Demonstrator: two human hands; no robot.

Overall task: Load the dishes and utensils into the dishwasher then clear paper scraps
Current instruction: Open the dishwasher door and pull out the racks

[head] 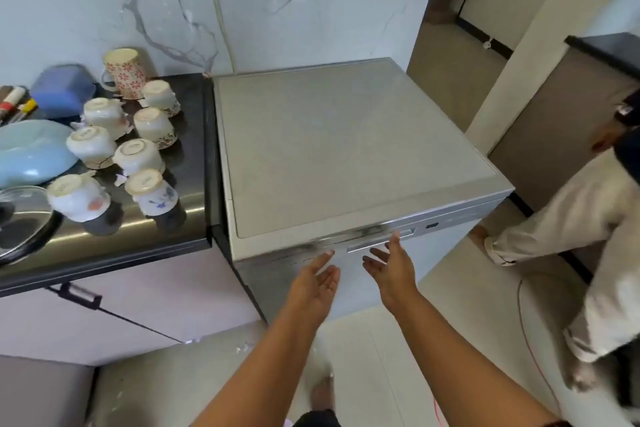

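Dishwasher (346, 149), centre frame, door closed. Left hand (317, 282) and right hand (391, 270), lower centre: fingers straight, empty, just beside its handle (381, 243). Upturned cups (138, 154) stood on counter (192, 121), left of frame

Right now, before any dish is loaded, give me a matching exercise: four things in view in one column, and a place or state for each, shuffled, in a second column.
Things:
1. red-flowered mug
2. dishwasher
3. glass lid
4. right hand

Places or states:
A. door closed
B. open, fingers stretched toward the door handle
C. upside down at the back of the counter
D. at the counter's front left, cut off by the picture's edge

Pairs: 1-C, 2-A, 3-D, 4-B.
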